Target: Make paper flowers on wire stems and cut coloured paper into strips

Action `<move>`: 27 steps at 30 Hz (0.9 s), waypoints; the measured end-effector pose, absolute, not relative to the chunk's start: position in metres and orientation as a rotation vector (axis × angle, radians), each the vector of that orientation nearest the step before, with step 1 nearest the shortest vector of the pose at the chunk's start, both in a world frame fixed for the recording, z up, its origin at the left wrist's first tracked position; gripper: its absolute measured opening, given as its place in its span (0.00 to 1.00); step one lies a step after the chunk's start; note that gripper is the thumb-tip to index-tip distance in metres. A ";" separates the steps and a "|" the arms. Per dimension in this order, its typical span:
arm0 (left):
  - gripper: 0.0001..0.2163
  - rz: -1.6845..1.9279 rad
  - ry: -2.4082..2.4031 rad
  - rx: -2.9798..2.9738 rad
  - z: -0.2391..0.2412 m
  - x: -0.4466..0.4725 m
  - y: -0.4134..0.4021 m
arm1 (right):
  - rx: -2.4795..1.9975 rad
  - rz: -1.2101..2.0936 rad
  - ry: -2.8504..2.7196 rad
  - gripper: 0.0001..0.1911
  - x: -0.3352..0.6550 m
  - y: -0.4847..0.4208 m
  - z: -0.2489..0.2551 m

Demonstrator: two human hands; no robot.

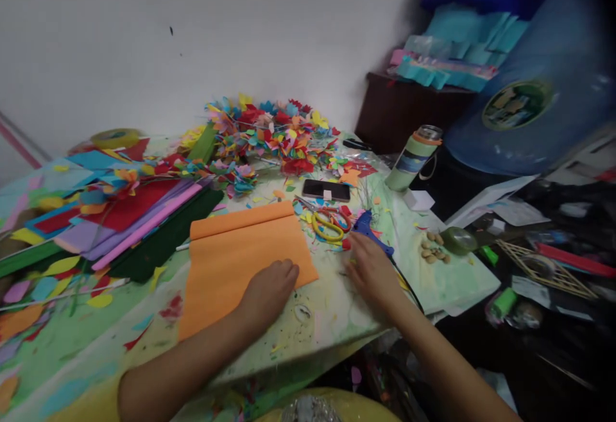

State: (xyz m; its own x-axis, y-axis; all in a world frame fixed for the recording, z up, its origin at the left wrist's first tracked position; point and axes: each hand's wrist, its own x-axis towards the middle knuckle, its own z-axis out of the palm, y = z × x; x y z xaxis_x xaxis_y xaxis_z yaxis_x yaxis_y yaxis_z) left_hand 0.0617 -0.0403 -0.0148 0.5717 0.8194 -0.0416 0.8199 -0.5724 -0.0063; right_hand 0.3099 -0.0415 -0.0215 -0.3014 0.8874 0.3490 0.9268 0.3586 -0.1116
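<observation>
You're facing a plain white wall point(144, 43) across the upper left. At upper right, a dark wooden cabinet point(399, 111) carries folded teal sheets point(462, 37). That corner sits in dim light.

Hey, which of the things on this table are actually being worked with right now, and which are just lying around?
In hand:
orange sheet, under the left hand
blue tool and yellow-handled scissors, just beyond the right hand

Lying about:
phone
bottle
pile of paper flowers
stack of coloured sheets
nuts
</observation>
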 end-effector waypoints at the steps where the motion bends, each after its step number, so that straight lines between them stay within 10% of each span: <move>1: 0.13 -0.034 1.463 2.745 -0.016 0.059 -0.041 | -1.714 -0.226 -2.182 0.26 0.323 -0.034 -0.020; 27: 0.11 0.130 1.477 2.569 -0.028 0.053 -0.036 | -2.268 -0.609 -1.882 0.22 0.394 0.023 0.004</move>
